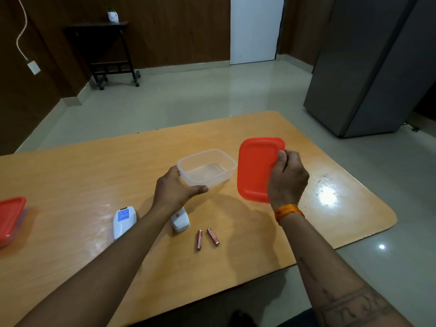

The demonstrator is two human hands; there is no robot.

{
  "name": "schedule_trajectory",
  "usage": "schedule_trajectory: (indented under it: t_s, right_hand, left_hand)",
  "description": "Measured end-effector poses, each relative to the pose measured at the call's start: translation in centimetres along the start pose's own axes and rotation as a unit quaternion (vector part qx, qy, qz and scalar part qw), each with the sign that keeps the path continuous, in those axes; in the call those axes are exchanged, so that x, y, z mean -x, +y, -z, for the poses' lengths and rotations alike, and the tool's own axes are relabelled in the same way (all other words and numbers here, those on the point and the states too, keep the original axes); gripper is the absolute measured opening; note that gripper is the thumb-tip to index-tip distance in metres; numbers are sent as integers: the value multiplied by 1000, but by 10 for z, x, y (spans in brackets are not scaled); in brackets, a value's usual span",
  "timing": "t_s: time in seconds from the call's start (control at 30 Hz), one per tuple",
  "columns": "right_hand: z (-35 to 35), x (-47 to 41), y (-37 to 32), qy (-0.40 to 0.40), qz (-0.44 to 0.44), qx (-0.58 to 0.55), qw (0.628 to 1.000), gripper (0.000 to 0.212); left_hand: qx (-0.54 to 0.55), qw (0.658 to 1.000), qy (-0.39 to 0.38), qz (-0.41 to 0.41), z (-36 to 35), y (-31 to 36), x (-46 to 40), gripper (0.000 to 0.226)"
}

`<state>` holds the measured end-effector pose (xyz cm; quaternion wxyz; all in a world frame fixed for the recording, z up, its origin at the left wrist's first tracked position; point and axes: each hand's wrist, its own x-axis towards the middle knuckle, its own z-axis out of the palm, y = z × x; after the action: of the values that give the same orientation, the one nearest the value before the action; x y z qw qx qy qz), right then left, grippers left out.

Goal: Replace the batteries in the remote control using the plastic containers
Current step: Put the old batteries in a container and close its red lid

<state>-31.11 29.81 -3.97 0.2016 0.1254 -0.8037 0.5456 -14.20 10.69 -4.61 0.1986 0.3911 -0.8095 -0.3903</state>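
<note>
While the tabletop [70,175] is taking up most of the view, the bit that matters is sitting right in the middle: a clear tub [207,166], open and looking empty, with the left hand [175,188] cupping its near-left corner, thumb stretched along the near wall and fingers wrapped round the left side. It's steadying it, not lifting, as far as I can tell.

Just right of the tub, the right hand [286,178] is pinching an orange lid [256,168] by its right edge and holding it up off the tabletop, tilted, face toward the camera. So that hand is busy for now.

A second tub [10,220] with its orange lid on is sitting way off at the left edge.

Closer in, the remote [124,221] is lying face down left of the left forearm, and its white cover [180,223] is peeking out just right of that forearm.

Smallest stuff: two batteries [207,237] are lying side by side on the tabletop, near edge of things, long axes running roughly toward and away from the person, splaying a bit. They're nearer than the tub, roughly between the two forearms. My guess is they're going in the open tub next, and the left hand is closer and freer, since it only needs to let go of the tub and pull back toward the body.
</note>
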Motion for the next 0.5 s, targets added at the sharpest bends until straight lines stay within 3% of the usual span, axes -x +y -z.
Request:
schedule_trajectory:
  t_s: [0.2, 0.4, 0.5]
  right_hand:
    - [2, -2, 28, -91, -100, 46, 990, 41]
    - [1, 2, 32, -153, -99, 113, 977, 36]
    - [0, 7, 31, -164, -78, 147, 972, 40]
  left_hand:
    - [-51, 998, 11, 21, -9, -1, 4, 84]
    - [-64, 997, 16, 26, -6, 3, 13, 76]
    - [-72, 997, 29, 11, -1, 9, 24, 85]
